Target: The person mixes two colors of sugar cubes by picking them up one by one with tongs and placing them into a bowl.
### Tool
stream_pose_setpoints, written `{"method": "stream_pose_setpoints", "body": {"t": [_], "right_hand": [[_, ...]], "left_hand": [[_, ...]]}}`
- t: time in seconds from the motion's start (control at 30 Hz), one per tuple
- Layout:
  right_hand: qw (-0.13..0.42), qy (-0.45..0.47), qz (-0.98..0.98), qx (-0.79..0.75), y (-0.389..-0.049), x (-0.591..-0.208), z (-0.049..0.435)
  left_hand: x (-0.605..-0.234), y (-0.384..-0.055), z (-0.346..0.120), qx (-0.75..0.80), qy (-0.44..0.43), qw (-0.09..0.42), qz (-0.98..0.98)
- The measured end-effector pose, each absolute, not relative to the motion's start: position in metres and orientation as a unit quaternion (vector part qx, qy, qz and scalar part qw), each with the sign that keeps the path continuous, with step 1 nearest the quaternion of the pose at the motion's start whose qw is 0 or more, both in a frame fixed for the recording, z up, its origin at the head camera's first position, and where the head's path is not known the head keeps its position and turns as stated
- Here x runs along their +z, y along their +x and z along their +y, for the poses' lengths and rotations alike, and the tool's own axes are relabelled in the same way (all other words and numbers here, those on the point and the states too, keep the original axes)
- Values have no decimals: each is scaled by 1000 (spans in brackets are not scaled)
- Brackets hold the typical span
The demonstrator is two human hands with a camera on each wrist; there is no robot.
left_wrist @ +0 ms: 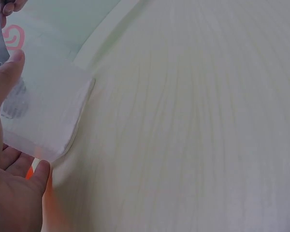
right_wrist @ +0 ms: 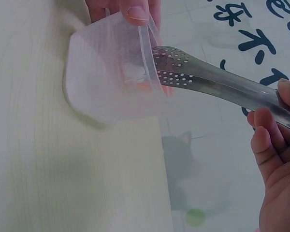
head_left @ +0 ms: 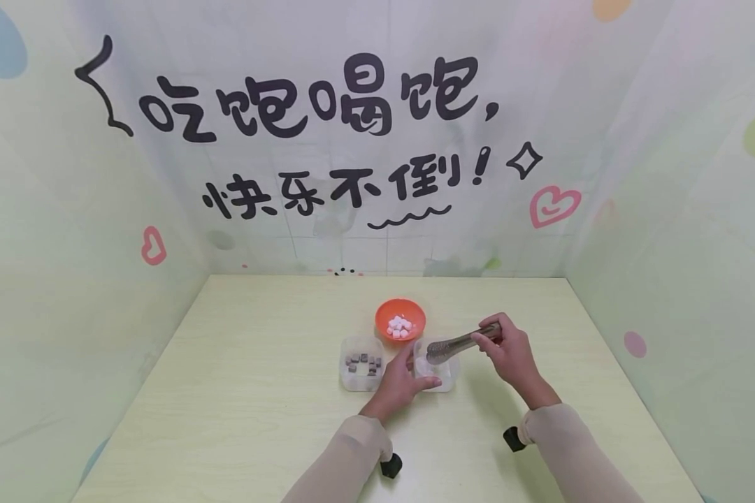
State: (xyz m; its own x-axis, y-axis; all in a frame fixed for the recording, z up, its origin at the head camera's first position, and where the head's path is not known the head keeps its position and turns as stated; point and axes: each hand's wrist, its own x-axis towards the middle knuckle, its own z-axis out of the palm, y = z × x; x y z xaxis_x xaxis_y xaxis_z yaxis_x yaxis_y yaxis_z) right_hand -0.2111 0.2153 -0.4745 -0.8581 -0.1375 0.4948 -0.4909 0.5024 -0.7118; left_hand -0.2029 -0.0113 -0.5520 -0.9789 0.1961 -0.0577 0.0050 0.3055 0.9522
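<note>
My left hand point(head_left: 396, 385) grips a clear plastic container point(head_left: 451, 374) by its near left side, thumb and fingers around the wall. In the right wrist view the container point(right_wrist: 101, 77) stands on the table, with something whitish showing through its wall. My right hand point(head_left: 509, 355) holds metal tongs point(head_left: 458, 345) by their handle end. The perforated tips point(right_wrist: 171, 65) of the tongs reach in at the container's opening, close together. In the left wrist view, the left hand point(left_wrist: 17, 198) is at the container's point(left_wrist: 55, 101) side.
Behind the container stands an orange bowl point(head_left: 386, 311) with several small white cubes point(head_left: 399, 327). Left of the left hand is a second clear container point(head_left: 347, 382) holding several dark cubes point(head_left: 363, 358). A printed curtain point(head_left: 258, 244) stands along the back and sides of the table point(head_left: 245, 391).
</note>
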Motion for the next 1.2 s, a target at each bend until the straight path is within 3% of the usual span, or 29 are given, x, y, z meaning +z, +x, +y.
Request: {"method": "stream_pose_setpoints", "body": {"t": [0.3, 0.63, 1.2], "right_hand": [[189, 174, -835, 487, -210, -467, 212], [214, 162, -809, 523, -194, -433, 199], [253, 123, -760, 585, -206, -442, 184]], "left_hand": [[-551, -202, -12, 591, 66, 79, 800], [-551, -202, -12, 586, 59, 78, 804], [-549, -202, -11, 579, 52, 85, 809]]}}
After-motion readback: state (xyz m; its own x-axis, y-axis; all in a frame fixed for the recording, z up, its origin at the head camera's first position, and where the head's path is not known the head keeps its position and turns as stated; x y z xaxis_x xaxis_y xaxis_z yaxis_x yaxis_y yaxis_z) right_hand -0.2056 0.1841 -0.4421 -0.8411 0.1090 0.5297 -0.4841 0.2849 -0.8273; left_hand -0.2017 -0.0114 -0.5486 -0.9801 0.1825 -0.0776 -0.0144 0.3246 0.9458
